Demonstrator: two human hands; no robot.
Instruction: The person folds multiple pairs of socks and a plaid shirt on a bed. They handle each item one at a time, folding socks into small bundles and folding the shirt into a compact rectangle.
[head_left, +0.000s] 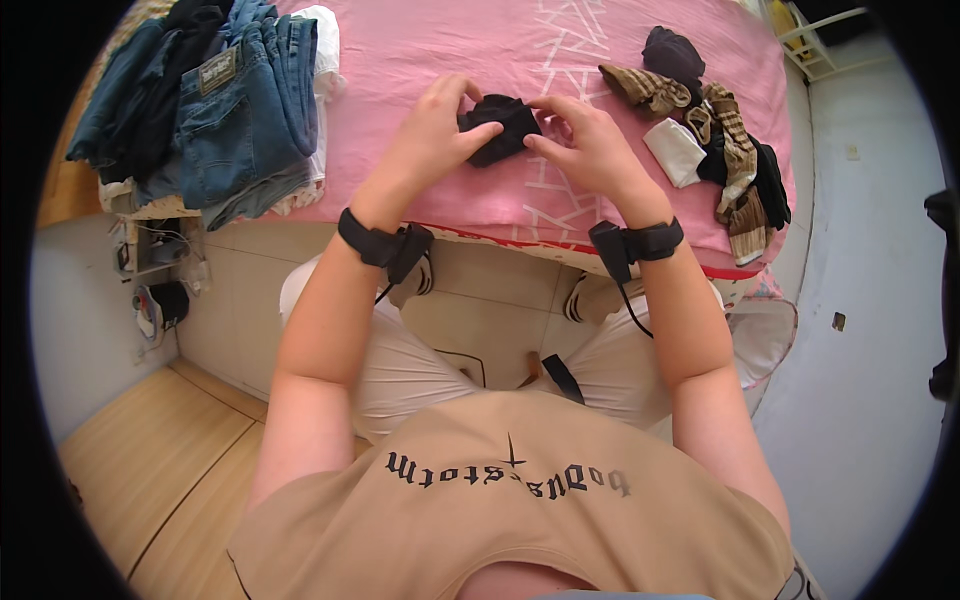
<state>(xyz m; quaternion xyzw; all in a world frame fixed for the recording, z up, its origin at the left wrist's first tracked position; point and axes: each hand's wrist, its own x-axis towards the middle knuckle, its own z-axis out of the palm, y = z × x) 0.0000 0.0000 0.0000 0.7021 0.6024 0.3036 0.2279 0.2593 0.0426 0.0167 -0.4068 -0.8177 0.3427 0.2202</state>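
A bunched-up black sock bundle (497,130) rests on the pink bedspread (400,190) in front of me. My left hand (445,122) grips its left side, the thumb pressed on top and the fingers curled behind. At its right edge, my right hand (580,140) pinches the cloth with thumb and forefinger, while the other fingers stay curved. Both wrists wear black straps with small boxes and cables. To the right of my right hand lies a loose pile of socks: brown plaid socks (735,150), a white folded piece (675,153) and black ones (770,185).
A dark rolled bundle (672,55) sits behind the sock pile. Stacked folded jeans (250,110) and dark clothes lie at the bed's left. My legs are under the bed's red-trimmed near edge (480,240). Wooden boards (150,450) are at lower left, a pale wall at right.
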